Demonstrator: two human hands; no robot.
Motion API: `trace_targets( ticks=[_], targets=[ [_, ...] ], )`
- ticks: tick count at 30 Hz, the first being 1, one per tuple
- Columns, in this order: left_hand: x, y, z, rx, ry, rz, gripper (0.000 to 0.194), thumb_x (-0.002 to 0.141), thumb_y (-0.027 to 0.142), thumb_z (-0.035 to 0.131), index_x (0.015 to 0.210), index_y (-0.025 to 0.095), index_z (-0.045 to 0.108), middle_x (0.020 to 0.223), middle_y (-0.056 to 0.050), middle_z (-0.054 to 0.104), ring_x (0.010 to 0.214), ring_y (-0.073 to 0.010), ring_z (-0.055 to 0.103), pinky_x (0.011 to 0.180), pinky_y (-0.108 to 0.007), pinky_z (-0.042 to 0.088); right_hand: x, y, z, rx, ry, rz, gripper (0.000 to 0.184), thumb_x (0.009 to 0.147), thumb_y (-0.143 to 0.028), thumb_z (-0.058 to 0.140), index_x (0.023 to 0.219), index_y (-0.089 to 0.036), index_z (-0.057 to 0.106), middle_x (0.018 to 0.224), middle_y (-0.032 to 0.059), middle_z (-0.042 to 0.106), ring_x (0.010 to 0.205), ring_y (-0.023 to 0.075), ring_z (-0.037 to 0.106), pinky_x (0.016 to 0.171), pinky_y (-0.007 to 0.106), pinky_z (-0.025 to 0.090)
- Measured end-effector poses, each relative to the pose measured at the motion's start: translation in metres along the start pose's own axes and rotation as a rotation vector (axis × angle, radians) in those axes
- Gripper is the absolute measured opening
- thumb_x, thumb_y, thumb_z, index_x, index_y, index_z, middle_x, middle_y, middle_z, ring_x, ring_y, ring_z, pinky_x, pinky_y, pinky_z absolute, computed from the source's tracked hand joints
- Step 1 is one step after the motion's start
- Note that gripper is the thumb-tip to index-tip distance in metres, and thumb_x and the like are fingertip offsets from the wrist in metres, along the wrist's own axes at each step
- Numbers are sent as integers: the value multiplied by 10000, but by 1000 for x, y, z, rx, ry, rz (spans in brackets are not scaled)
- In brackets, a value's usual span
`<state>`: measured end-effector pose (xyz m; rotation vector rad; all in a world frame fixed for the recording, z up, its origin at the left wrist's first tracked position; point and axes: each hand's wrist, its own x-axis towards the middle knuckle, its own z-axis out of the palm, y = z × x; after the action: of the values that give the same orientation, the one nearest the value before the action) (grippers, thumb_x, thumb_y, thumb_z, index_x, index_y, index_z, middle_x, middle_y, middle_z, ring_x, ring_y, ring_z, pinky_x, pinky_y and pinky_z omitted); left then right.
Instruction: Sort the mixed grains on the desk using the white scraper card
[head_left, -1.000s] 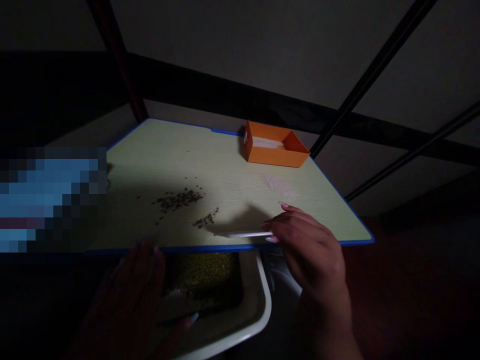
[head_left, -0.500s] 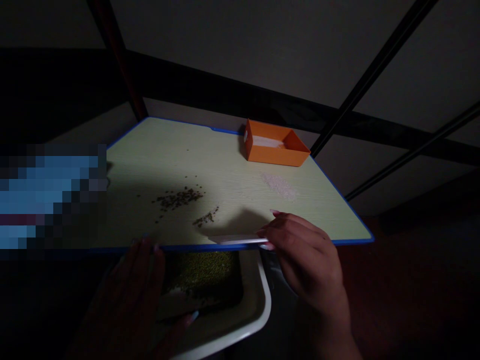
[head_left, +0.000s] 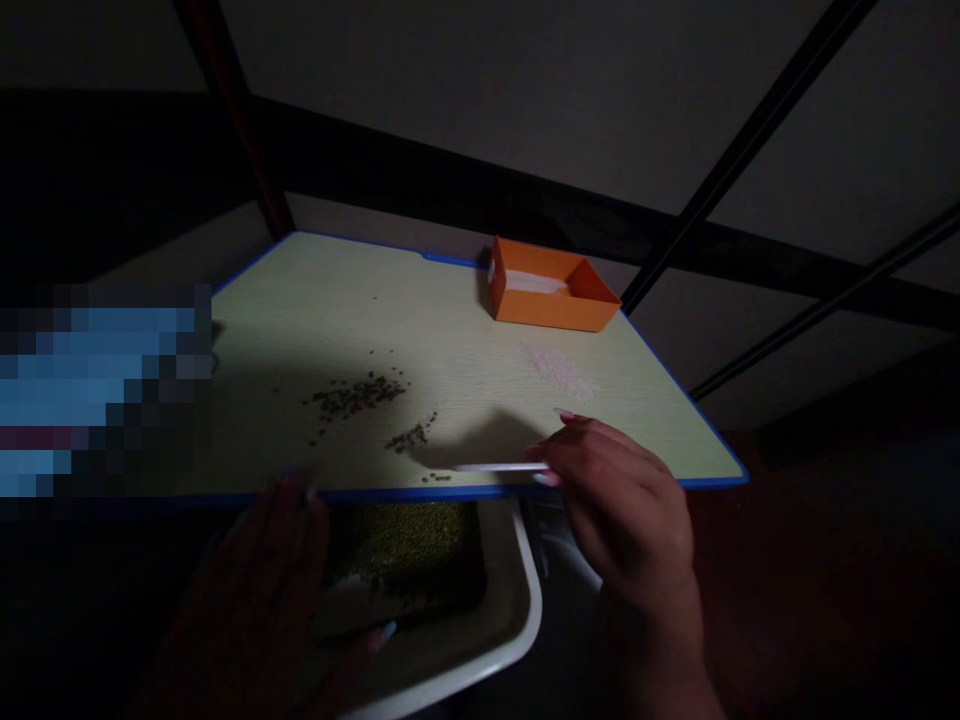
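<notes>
My right hand [head_left: 619,500] is closed, pinching a thin white strip [head_left: 499,467] just above the front edge of the tabletop [head_left: 457,310]. The strip points left and is seen nearly edge-on. A few small beans [head_left: 435,478] lie left of its tip, close to the blue edge. Beyond them is a small mixed heap of dark and pale grains [head_left: 411,436], and further left a scatter of dark beans [head_left: 356,397]. My left hand [head_left: 255,580], dim in shadow, has its fingers stretched to the table edge, over a white basin [head_left: 531,600] holding green beans [head_left: 412,540].
An orange open box [head_left: 555,312] with white contents stands at the back right of the table. In front of it lies a patch of white grains [head_left: 559,370]. A pixelated blue area [head_left: 90,390] covers the left side. Dark panelled walls rise behind.
My right hand has moved slightly right and up with the strip, which now shows thinner. A few beans near the front edge have come into view. My left hand stays put.
</notes>
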<state>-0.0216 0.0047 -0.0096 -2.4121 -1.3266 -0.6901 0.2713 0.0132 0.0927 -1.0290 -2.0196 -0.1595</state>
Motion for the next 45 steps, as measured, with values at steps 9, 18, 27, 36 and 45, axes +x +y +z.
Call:
trace_targets(
  ticks=[9,18,27,36,45],
  targets=[
    [-2,0,1,3,5,0,872,886,639,369,1538,90,186,1703,-148,122,1574,-302,153,1260,-496,248,-3,-9,-2,29,-3,6,212,960,-79,543,1098,-149,689,839,49,731,829,157,665,991,409,551],
    [1,1,-1,-30,28,-1,849,890,614,402,1544,119,183,1705,-135,122,1575,-291,151,1279,-462,202,-1,-9,4,1,22,17,208,930,-61,575,1078,-105,714,799,56,705,769,157,630,996,406,538],
    [-1,-1,0,-13,32,28,878,873,612,402,1509,28,248,1700,-169,114,1585,-278,100,1288,-371,99,12,1,4,-71,-12,58,230,986,-138,533,1082,-96,738,733,48,627,749,186,567,847,422,486],
    [0,-3,0,34,1,48,867,870,602,384,1514,41,235,1691,-178,153,1573,-313,160,1202,-503,296,29,23,18,-96,-38,127,292,970,-95,488,1088,-79,755,795,98,664,841,240,543,748,376,433],
    [-5,-5,0,77,-8,46,888,855,623,367,1516,45,233,1674,-205,197,1553,-362,215,1024,-582,478,32,30,35,-174,-72,241,287,959,-67,482,1042,-114,752,823,92,590,881,251,499,745,349,395]
  ],
)
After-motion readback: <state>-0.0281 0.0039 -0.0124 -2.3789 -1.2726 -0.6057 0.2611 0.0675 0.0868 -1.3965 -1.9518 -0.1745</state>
